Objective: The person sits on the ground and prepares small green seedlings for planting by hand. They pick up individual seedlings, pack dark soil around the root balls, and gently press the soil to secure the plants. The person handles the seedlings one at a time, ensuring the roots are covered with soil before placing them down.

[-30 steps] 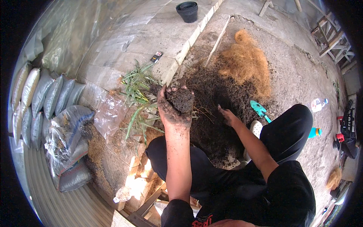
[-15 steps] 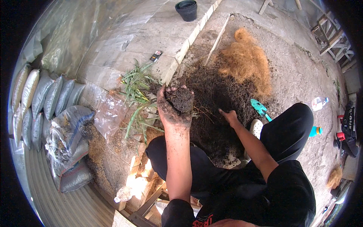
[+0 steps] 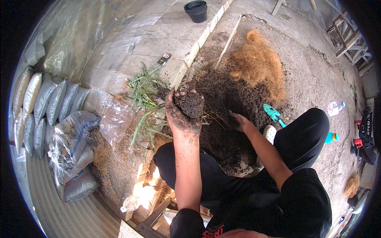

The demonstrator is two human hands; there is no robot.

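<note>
My left hand [image 3: 178, 118], smeared with dirt, is raised palm up with its fingers curled round a clump of dark soil [image 3: 191, 105]. To its right, my right hand [image 3: 238, 121] is low over the heap of dark soil [image 3: 222, 148], its fingers apart and partly lost against the dark heap. Dirt coats its palm, and no separate thing shows in it. Uprooted plants with long green leaves [image 3: 145, 89] lie left of my left hand, and thin roots stick out of the heap between my hands.
Orange-brown coconut fibre [image 3: 260, 65] lies beyond the heap. A teal trowel [image 3: 272, 113] and a clear bottle [image 3: 334, 108] are at the right. Black pots [image 3: 196, 12] stand on the far paving. Filled sacks [image 3: 43, 101] and a clear plastic bag [image 3: 115, 121] lie at the left.
My right hand has turned so that more of its dirty palm shows, and it has shifted slightly over the soil. My left hand stays nearly still with its clump.
</note>
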